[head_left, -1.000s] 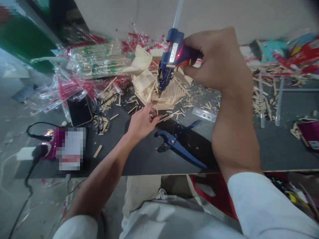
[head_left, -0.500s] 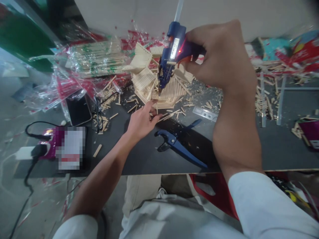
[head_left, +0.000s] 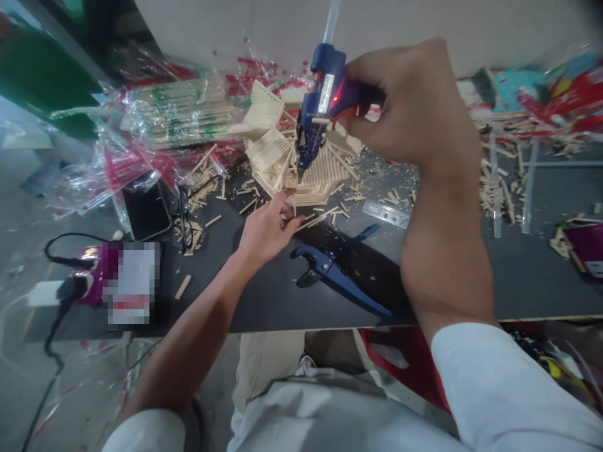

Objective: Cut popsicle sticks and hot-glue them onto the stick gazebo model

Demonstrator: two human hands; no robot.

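My right hand (head_left: 409,103) is closed around the handle of a blue hot glue gun (head_left: 319,100), which has a red light lit and a clear glue stick (head_left: 331,22) in its back end. Its nozzle points down at the front rim of a model built of small wooden sticks (head_left: 325,169). At that same rim, just below the nozzle, my left hand (head_left: 268,229) pinches a short wooden stick (head_left: 294,206) between its fingertips. Whether nozzle and stick touch I cannot tell. Part of the model is hidden behind the glue gun.
In front of the model lie a blue-handled cutter (head_left: 346,285) and a metal ruler (head_left: 386,213). A phone (head_left: 146,210), eyeglasses (head_left: 185,226) and a purple power strip (head_left: 92,270) are at left. Plastic-wrapped sticks (head_left: 179,113) sit behind; glue sticks (head_left: 530,188) lie at right among wood scraps.
The whole view has shifted slightly. Both hands, the glue gun and the model keep nearly the same places relative to each other.
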